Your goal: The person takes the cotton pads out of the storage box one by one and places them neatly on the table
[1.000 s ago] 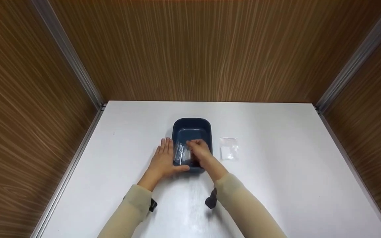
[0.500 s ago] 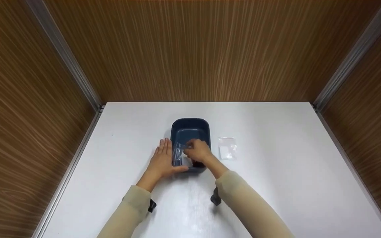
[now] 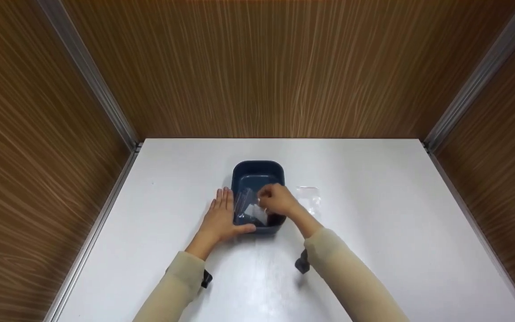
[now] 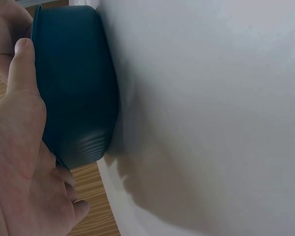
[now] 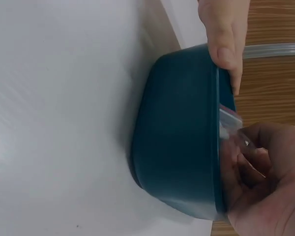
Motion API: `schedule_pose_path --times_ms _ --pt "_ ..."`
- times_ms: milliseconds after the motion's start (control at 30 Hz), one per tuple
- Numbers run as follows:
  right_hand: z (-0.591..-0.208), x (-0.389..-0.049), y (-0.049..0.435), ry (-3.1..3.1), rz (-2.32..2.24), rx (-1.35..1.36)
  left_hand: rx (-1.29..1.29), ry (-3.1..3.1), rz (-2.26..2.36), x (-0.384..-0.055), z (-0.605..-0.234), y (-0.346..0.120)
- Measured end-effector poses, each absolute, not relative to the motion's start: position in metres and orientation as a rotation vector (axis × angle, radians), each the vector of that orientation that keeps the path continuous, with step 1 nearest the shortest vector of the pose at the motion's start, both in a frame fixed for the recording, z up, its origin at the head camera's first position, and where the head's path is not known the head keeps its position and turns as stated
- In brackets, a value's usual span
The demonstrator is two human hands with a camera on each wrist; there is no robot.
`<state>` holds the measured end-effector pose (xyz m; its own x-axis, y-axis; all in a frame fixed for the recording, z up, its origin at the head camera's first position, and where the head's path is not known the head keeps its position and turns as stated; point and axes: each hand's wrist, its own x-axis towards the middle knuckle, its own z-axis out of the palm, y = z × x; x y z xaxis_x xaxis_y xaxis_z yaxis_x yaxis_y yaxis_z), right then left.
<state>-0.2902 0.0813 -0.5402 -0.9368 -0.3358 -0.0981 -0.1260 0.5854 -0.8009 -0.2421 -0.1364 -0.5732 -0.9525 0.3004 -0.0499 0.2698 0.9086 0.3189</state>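
A dark blue, rounded rectangular box stands upright on the table without a lid. My left hand lies against its left side with straight fingers, the thumb along the near rim. Reaching over the right rim, my right hand pinches a clear plastic zip bag with something white in it. That bag lies slanted, partly inside the box, and my fingers hide some of it. In the right wrist view, the edge of the zip bag shows above the rim.
A second clear zip bag lies on the white table right of the box, partly covered by my right hand and wrist. Wood-grain panels enclose the back and both sides, with metal rails at the corners.
My right hand has shifted right and slightly away from me, drawing the zip bag with it so that the bag is now more slanted. The left hand has stayed in place.
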Motion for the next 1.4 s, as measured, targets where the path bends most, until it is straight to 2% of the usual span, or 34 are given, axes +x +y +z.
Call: schedule_pose_path --times_ms 267,467,833,1400 --pt "-0.541 -0.287 0.098 2.042 -1.916 -0.013 0.442 2.975 0.472 -0.241 -0.574 -0.136" --pt "-0.544 -0.284 0.109 1.692 -2.128 0.165 0.411 2.951 0.472 -0.241 -0.575 -0.137" --pt "-0.544 -0.283 0.123 1.419 -2.28 0.302 0.431 2.981 0.438 -0.243 -0.573 -0.136" --pt "-0.548 -0.282 0.135 1.308 -2.383 0.241 0.419 2.968 0.474 -0.244 -0.575 -0.136"
